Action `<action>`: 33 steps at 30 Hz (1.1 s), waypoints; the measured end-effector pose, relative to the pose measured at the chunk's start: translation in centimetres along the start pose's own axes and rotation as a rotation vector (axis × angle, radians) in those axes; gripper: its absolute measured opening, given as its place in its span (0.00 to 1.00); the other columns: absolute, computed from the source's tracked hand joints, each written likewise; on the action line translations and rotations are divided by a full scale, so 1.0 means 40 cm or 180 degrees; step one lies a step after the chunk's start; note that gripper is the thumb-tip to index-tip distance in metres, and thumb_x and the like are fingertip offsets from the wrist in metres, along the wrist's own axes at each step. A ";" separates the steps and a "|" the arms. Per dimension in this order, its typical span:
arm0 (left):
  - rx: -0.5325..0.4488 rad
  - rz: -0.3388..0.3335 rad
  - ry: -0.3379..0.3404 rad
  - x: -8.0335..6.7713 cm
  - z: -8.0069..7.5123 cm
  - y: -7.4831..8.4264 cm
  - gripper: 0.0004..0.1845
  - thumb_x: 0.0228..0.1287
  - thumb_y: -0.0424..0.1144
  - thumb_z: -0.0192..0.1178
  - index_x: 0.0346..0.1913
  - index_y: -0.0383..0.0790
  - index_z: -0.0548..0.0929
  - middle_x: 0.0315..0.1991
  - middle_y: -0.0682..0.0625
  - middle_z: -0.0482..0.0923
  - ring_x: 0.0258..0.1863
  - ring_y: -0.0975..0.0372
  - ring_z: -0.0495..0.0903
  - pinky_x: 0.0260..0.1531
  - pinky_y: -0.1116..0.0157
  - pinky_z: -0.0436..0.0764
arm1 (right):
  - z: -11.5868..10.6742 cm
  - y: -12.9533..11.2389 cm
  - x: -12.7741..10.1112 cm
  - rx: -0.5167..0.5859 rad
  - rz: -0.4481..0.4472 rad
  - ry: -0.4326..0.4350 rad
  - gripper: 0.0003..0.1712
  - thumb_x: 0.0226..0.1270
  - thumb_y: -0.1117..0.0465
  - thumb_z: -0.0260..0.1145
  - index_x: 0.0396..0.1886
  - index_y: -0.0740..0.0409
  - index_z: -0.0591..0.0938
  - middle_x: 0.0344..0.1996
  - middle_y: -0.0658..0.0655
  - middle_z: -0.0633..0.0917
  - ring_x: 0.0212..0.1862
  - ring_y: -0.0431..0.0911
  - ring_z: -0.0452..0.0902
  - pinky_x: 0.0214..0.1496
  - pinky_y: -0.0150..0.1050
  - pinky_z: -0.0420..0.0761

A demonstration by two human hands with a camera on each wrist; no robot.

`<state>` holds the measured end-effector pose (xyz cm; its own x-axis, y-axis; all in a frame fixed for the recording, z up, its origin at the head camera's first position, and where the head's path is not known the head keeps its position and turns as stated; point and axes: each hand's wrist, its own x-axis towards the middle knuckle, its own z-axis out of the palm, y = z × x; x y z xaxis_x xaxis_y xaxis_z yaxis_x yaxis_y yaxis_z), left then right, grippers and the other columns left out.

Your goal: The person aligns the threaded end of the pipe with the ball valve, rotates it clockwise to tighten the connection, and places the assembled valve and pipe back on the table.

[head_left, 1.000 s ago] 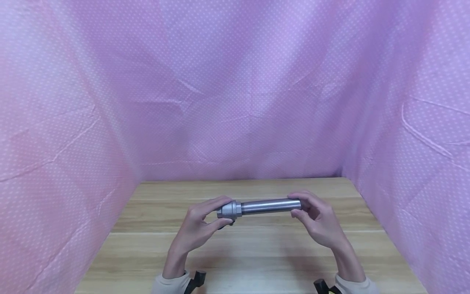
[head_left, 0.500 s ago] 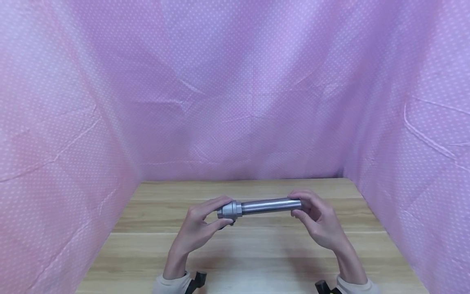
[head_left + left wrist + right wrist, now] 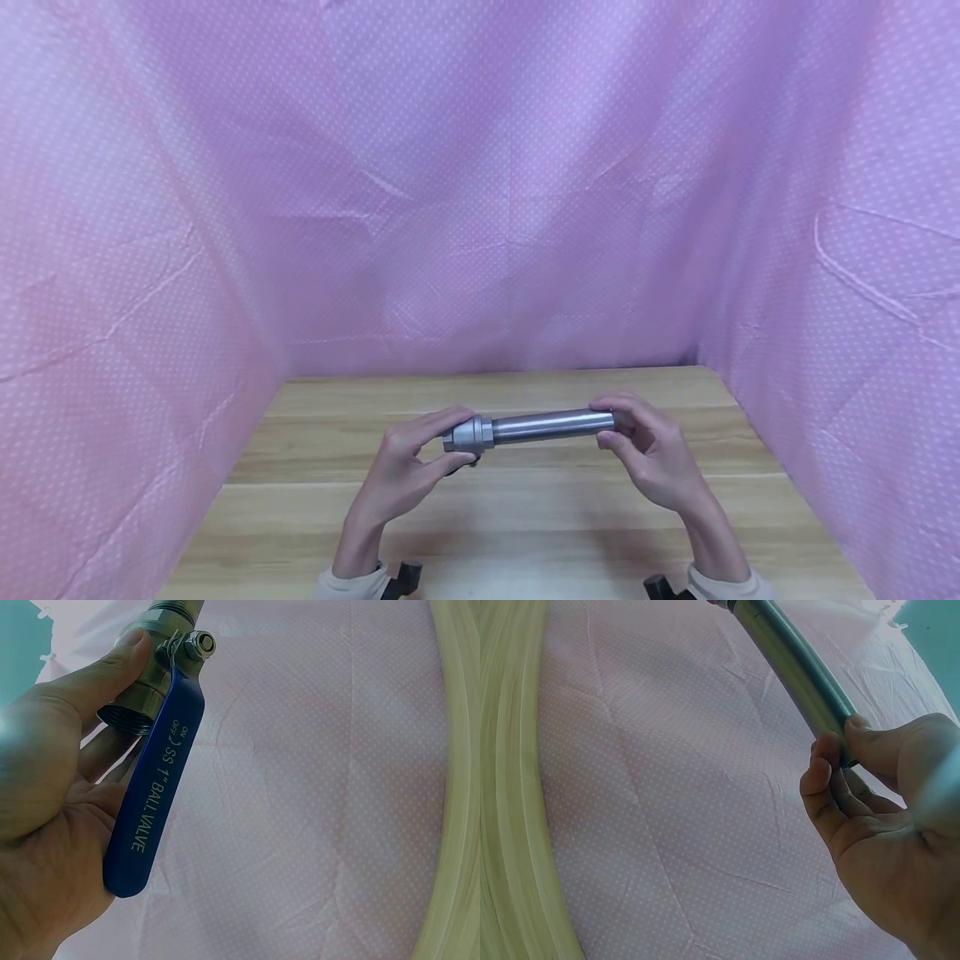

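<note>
Sleeves: pale cuffs (image 3: 352, 582) show at the bottom edge of the head view, a dark strap fitting just beside each wrist.
Left hand: the left hand (image 3: 408, 462) curls its fingers and thumb round the valve (image 3: 468, 433), thumb on the metal body; in the left wrist view the blue handle (image 3: 154, 784), printed "SS 1" BALL VALVE", lies along the palm.
Right hand: the right hand (image 3: 648, 454) pinches the far end of the pipe (image 3: 551, 423) between thumb and curled fingertips (image 3: 819, 769), palm turned inward.
Valve: steel, with a hex nut (image 3: 199, 645) at the handle's pivot and an open threaded end toward the palm; it sits on the pipe's left end.
Pipe: a plain grey metal tube, held level between both hands above the surface (image 3: 525, 533), not touching it.
Surface: light wood planks running side to side, beneath the hands.
Backdrop: pink-purple dotted cloth (image 3: 480, 208) hangs behind and on both sides, creased, meeting the surface's far edge.
</note>
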<state>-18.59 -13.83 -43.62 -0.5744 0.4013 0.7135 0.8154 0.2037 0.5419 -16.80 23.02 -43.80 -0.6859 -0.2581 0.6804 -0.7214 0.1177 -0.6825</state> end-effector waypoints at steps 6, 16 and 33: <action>0.0013 -0.0081 -0.0017 -0.006 -0.001 -0.004 0.31 0.60 0.25 0.83 0.67 0.39 0.89 0.61 0.41 0.94 0.58 0.54 0.95 0.65 0.70 0.91 | 0.000 0.008 -0.004 -0.0195 -0.0047 -0.0017 0.29 0.63 0.91 0.67 0.63 0.75 0.83 0.47 0.55 0.87 0.42 0.33 0.85 0.38 0.27 0.89; 0.0101 0.0028 -0.0009 -0.002 -0.005 -0.007 0.30 0.60 0.25 0.83 0.66 0.38 0.89 0.61 0.39 0.94 0.57 0.50 0.96 0.65 0.66 0.92 | 0.000 0.016 -0.004 0.0201 -0.0112 -0.0066 0.32 0.62 0.94 0.65 0.66 0.76 0.81 0.61 0.56 0.87 0.49 0.35 0.86 0.43 0.28 0.89; 0.0091 0.0084 0.0031 -0.004 0.000 -0.002 0.31 0.59 0.25 0.84 0.66 0.36 0.89 0.60 0.39 0.94 0.56 0.50 0.96 0.65 0.70 0.91 | -0.004 0.019 -0.006 -0.0049 -0.0188 -0.0036 0.30 0.64 0.92 0.65 0.65 0.75 0.83 0.53 0.56 0.89 0.49 0.33 0.87 0.47 0.26 0.91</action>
<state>-18.57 -13.89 -43.77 -0.5533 0.3982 0.7316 0.8319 0.2188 0.5100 -17.20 23.33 -44.44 -0.6410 -0.2757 0.7163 -0.7620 0.1166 -0.6370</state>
